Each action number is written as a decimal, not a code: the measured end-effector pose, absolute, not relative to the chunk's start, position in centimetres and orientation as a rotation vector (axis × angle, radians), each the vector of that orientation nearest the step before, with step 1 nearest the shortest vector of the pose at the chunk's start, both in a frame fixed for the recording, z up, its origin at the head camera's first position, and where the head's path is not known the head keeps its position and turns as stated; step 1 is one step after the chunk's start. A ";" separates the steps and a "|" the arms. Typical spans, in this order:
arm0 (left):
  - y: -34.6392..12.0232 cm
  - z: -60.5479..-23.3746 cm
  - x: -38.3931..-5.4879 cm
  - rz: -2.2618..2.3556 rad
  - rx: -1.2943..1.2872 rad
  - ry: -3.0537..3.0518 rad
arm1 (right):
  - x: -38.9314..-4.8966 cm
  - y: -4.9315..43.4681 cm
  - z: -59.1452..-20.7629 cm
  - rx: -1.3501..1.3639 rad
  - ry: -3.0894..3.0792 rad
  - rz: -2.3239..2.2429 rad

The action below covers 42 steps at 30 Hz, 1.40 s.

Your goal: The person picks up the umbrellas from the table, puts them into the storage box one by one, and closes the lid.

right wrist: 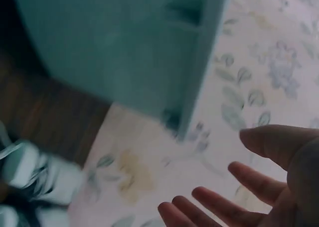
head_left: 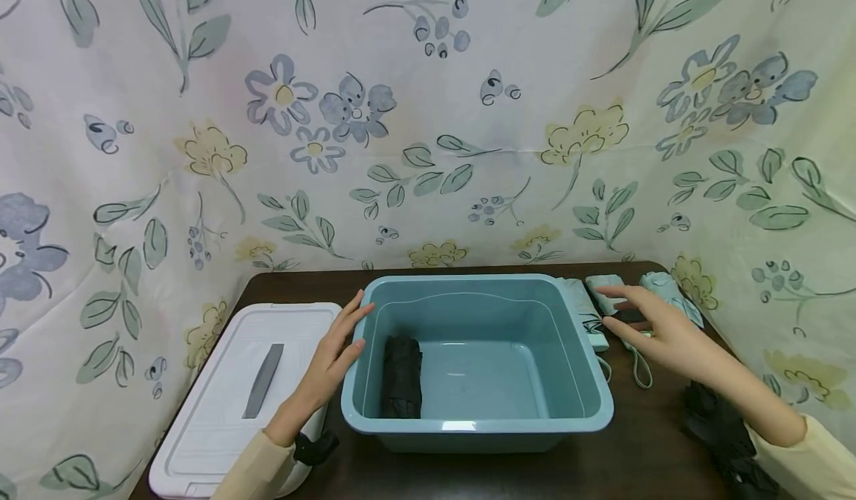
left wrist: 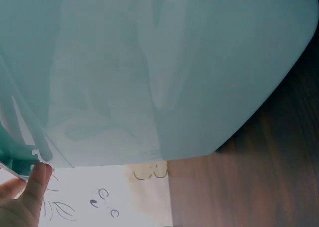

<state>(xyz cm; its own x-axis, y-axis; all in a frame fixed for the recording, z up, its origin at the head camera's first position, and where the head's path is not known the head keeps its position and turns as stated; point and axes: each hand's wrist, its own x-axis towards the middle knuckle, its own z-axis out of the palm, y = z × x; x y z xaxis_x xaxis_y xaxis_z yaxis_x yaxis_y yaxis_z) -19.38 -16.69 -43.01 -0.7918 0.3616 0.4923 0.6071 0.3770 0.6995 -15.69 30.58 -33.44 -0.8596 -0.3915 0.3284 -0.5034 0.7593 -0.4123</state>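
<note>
A blue plastic bin (head_left: pixel 468 436) stands in the middle of the table, with a folded black umbrella (head_left: pixel 402 377) lying inside at its left. My left hand (head_left: pixel 329 357) touches the bin's left rim with fingers extended; the left wrist view shows fingertips (left wrist: pixel 40 179) at the rim's edge. Right of the bin, my right hand (head_left: pixel 658 329) hovers with fingers spread and nothing held. Beneath and beside it lie several pale blue folded umbrellas (head_left: pixel 671 290), partly hidden by the hand and bin. In the right wrist view, a patterned umbrella (right wrist: pixel 52 179) appears at lower left.
A white lidded box (head_left: pixel 221 411) with a grey handle (head_left: pixel 264 381) stands at the left. Dark folded fabric (head_left: pixel 718 426) lies under the right forearm. A floral curtain (head_left: pixel 428 114) hangs behind the dark wooden table (head_left: pixel 622 455).
</note>
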 end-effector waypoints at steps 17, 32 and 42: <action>-16.2 -42.8 -19.2 -1.383 -0.843 -2.338 | -11.9 40.4 -42.7 0.283 -3.027 0.433; -15.1 -39.6 -16.7 -1.402 -0.797 -2.349 | -11.0 43.4 -45.9 0.190 -3.194 0.503; -15.4 -39.7 -16.9 -1.391 -0.823 -2.389 | -11.3 43.9 -45.9 0.061 -3.320 0.515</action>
<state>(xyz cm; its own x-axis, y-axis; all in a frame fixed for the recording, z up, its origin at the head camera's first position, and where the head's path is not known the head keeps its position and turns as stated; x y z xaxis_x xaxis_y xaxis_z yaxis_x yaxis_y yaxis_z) -16.94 -15.38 -39.72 -0.8070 0.3418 0.4816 0.5876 0.3826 0.7130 -11.29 43.88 -45.91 -0.9756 -0.0686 -0.2088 -0.0021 0.9529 -0.3032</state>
